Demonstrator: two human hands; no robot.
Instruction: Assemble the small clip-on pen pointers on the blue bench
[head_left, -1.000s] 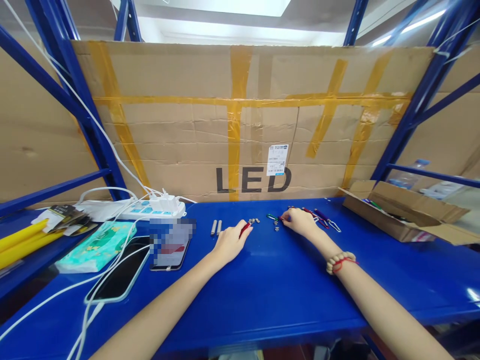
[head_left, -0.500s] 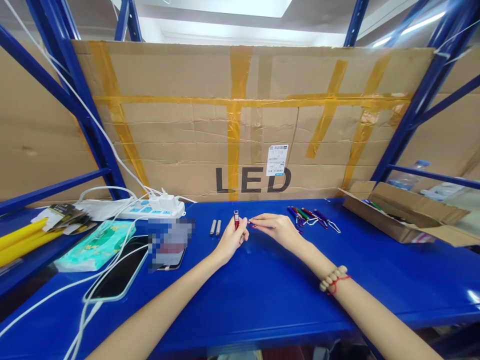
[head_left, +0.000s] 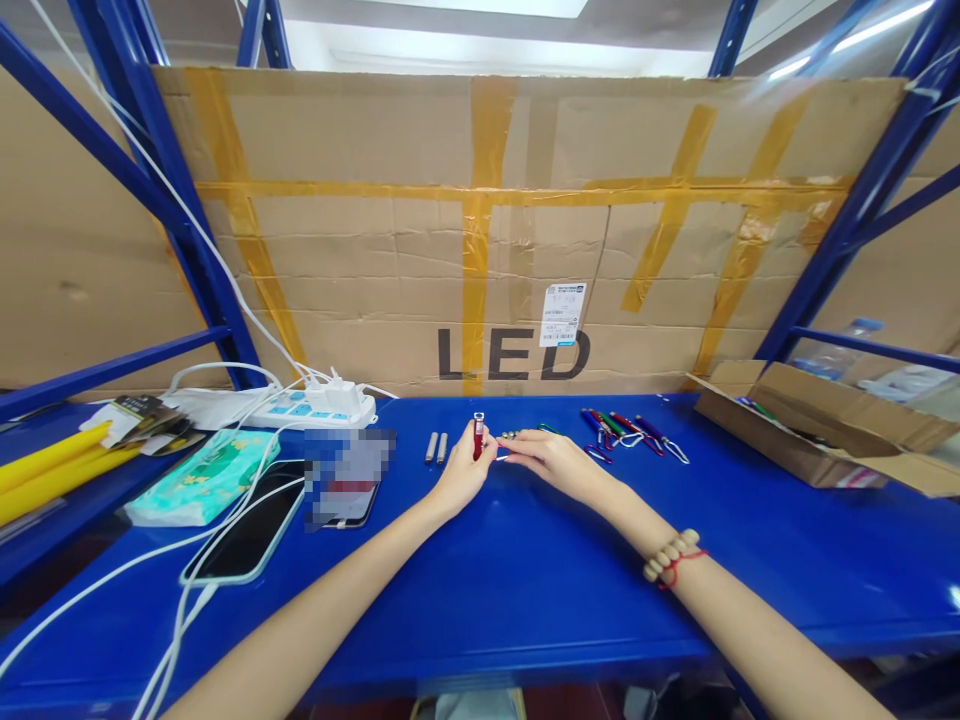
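Closed around a small red metal tube, which looks like a mini flashlight with a silver top end, is my left hand. The tube stands upright above the blue table. My right hand is beside it with the fingertips pinched close to the left fingers. A thin pale strand shows between the two hands; what the right fingers hold is too small to make out. Small silver pieces lie just behind the right fingertips. Two slim grey cylinders, like batteries, rest left of my left hand.
Several coloured tubes with cord loops lie at the back right, near an open cardboard box. On the left are a power strip, a phone, a tissue pack and white cables. A large carton stands behind.
The view has shifted slightly. My right fingertips have come closer to the left hand, and a pale strand now shows between them. The red tube stays in my left hand.
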